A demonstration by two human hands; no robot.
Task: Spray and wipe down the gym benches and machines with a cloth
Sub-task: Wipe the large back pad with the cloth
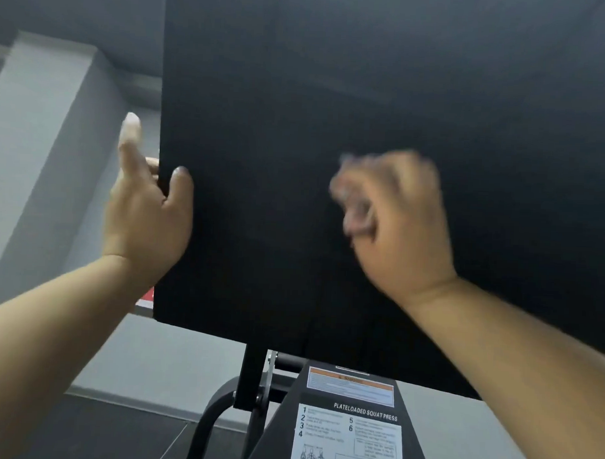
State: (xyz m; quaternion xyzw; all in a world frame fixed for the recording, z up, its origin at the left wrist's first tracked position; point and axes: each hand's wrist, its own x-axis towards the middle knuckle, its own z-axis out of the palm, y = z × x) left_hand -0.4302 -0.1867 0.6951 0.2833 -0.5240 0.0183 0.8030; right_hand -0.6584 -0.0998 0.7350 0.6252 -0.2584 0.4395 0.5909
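On the black plate (333, 93), left hand (147, 217) grips the edge; wipe slowly with your curled right hand (397, 219), maybe holding a cloth

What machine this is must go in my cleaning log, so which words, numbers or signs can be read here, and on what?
"PLATELOADED SQUAT PRESS": heading of the white instruction sticker.
"1" "2" "3" "4" "5" "6": step numbers on that sticker; their text is too small to read.
The orange-banded warning label above it: blurred, unreadable.
The black panel: no text.
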